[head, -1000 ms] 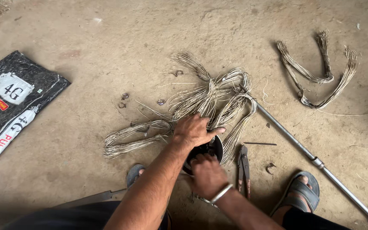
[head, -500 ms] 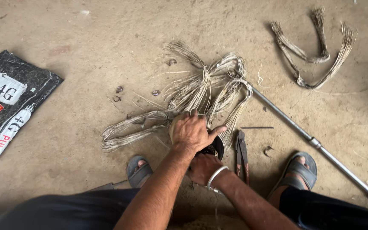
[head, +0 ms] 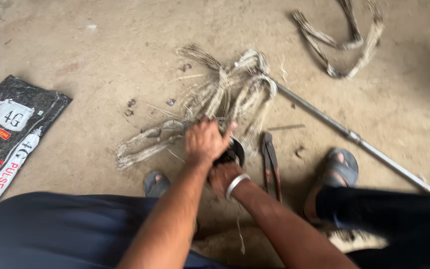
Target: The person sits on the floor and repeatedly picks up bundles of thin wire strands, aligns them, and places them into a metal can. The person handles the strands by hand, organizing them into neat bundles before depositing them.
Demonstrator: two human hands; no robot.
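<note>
Both hands [head: 206,142] [head: 223,177] hide dark round object [head: 236,149].

Fibre bundles [head: 225,94] are showing pale straw-tan against the dusty beige-brown floor [head: 100,50]. Sack [head: 11,134] is showing black with white, red and yellow print; rod [head: 354,137] grey metal, sandals [head: 342,167] grey-blue, bangle [head: 236,185] silver.

pale fibre bundle [head: 225,97] looped on floor (dark round object [head: 232,152] by it).

The fibre bundles [head: 220,99] lay on the floor [head: 100,60] just beyond the left hand [head: 205,142], the pliers [head: 270,159] right of it. A sack [head: 11,134] lay far left, a metal rod [head: 349,135] right.
</note>
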